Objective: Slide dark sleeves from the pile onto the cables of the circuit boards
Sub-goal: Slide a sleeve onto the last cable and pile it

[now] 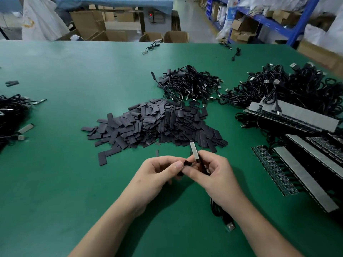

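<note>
One dark sleeve (187,162), pinched between thumb and fingers of my left hand (159,173), above the near middle of the bench (74,71). My right hand (213,175) grips one narrow circuit board (194,151), grey strip up, its end pointing away from me. The sleeve sits just beside the board's lower end; whether it is around the cable I can't tell. One cable (216,210) shows below my right wrist, ending in one USB plug (230,226) near the near edge.

One pile of sleeves (157,125) at bench centre, too many to count. Three cable heaps: one (189,84) just beyond the pile, one bigger (297,86) toward the far right corner, one (9,115) at the left edge. Rows of boards (297,115) with grey strips along the right edge, at least four. Three stray cables (151,47) by the far edge. Two loose sleeves (12,83) far left.

Green bench top. Behind it are cardboard boxes (89,21) on the floor and blue shelving (269,21) on the right.
</note>
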### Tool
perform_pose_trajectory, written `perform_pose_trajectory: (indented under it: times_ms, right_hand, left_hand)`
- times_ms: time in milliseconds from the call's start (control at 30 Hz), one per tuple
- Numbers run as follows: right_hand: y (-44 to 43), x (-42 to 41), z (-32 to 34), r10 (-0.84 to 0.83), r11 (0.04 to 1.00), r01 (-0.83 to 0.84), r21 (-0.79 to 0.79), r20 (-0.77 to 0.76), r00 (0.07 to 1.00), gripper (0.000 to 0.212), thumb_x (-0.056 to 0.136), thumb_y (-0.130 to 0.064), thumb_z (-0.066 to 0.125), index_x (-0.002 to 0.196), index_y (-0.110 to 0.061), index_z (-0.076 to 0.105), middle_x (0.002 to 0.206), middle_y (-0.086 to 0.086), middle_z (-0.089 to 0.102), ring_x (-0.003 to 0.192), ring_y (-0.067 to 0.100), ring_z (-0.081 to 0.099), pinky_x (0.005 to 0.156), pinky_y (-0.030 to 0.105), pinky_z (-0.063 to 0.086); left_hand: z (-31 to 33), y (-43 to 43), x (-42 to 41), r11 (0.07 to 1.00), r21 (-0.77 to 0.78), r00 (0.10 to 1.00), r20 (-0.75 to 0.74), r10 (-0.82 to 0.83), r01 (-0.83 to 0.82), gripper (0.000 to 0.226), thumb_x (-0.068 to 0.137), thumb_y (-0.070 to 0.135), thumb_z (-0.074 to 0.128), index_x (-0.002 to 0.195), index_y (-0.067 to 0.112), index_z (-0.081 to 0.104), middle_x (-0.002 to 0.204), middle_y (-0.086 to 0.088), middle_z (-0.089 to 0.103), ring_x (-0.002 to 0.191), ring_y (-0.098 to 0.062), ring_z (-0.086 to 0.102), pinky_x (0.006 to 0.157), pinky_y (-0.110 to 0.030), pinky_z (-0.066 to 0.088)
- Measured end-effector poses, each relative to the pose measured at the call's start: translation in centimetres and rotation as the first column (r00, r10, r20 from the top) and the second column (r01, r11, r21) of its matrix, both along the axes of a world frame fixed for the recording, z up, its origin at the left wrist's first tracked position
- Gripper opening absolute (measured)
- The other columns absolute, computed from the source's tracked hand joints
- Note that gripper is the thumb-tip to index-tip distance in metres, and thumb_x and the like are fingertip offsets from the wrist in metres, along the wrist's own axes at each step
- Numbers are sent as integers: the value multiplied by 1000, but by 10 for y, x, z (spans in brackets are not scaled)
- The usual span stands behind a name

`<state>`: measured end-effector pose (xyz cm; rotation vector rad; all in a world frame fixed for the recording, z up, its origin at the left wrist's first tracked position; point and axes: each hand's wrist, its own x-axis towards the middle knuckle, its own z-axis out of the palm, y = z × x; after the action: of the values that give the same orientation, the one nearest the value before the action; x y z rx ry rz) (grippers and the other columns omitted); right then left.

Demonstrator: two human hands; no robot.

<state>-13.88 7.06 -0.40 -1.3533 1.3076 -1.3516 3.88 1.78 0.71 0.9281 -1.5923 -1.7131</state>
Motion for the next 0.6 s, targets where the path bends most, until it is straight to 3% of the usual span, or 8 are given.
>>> perform_pose_trajectory:
  times_ms: [100,200,300,400,500,600]
  right_hand:
    - [0,-2,3,59,998,-60,22,56,997,15,75,-39,83,84,-30,76,72,-7,70,69,6,62,69,18,51]
    - [1,-4,5,116,992,-119,28,85,990,13,78,-33,85,85,-27,77,78,5,76,76,17,72,76,28,57]
    - [2,-3,5,124,992,-126,31,50,991,13,77,-33,85,88,-29,78,71,-4,70,69,6,63,68,19,51]
    - [3,-4,4,104,994,-105,35,33,994,19,78,-40,83,94,-31,77,68,-7,52,66,11,47,63,21,41]
    - [4,-7,8,64,996,-69,49,96,993,16,83,-42,76,90,-29,73,68,-6,49,65,10,44,60,18,37]
    - [4,-8,10,80,988,-93,123,110,991,20,84,-46,70,81,-27,69,64,-5,50,60,10,44,55,17,37]
  left_hand:
    - [2,-4,4,995,7,995,31,-100,100,25,94,40,61,105,29,81,80,6,72,68,-3,55,66,-14,43]
    - [4,-6,7,988,5,988,4,-151,151,23,92,41,67,104,29,81,79,5,72,69,-4,57,65,-16,45]
    - [3,-6,10,989,4,989,-2,-146,146,25,80,45,74,96,28,82,76,3,72,69,-8,58,65,-18,46]
    - [1,-6,13,998,-23,998,-23,-56,55,26,73,44,80,91,25,83,76,1,74,69,-9,59,67,-19,49]
    - [1,-6,12,992,-127,998,-55,22,-29,22,74,40,81,91,26,83,85,0,77,79,-9,68,76,-20,52]
    - [1,-6,11,935,-346,997,-15,80,-80,14,78,33,82,91,29,83,91,3,77,86,-13,72,77,-28,55]
